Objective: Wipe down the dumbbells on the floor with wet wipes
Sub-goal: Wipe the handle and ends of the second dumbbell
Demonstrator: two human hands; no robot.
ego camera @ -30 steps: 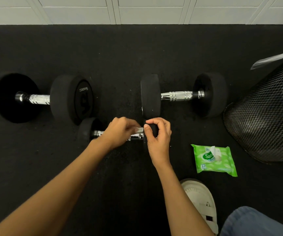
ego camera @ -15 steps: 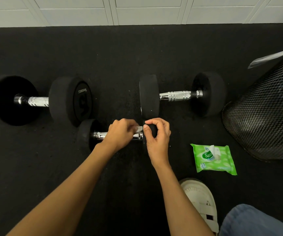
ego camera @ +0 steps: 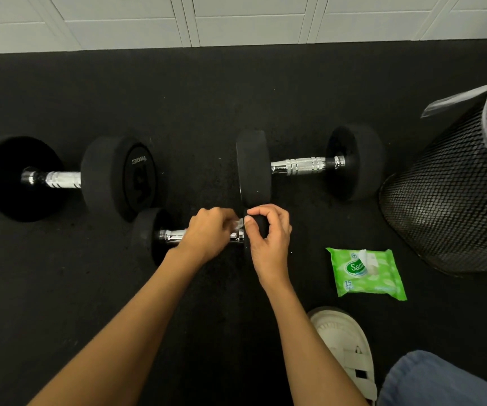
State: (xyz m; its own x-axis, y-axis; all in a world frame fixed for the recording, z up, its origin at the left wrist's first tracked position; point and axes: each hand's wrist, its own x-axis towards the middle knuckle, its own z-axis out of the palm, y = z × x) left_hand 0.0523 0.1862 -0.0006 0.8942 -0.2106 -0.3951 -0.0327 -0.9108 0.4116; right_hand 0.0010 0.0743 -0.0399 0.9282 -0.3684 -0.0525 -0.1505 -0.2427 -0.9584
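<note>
Count: three dumbbells lie on the black floor (ego camera: 236, 92). The large dumbbell (ego camera: 113, 177) lies at the left, the medium dumbbell (ego camera: 297, 166) at the right, and the small dumbbell (ego camera: 172, 237) nearer the person, between them. One green wipe pack (ego camera: 365, 273) lies flat to the right of the hands, beside one mesh bin (ego camera: 447, 206). One sandal (ego camera: 344, 347) shows at the lower right.

Hand pose: the left hand (ego camera: 207, 232) is curled over the chrome handle of the small dumbbell, holding one white wipe (ego camera: 238, 223) against it. The right hand (ego camera: 268, 241) grips that dumbbell's right head, with thumb and fingers curled round it.

Change: compared with one second earlier, both hands keep the same grip. The dumbbells and the pack have not shifted.
</note>
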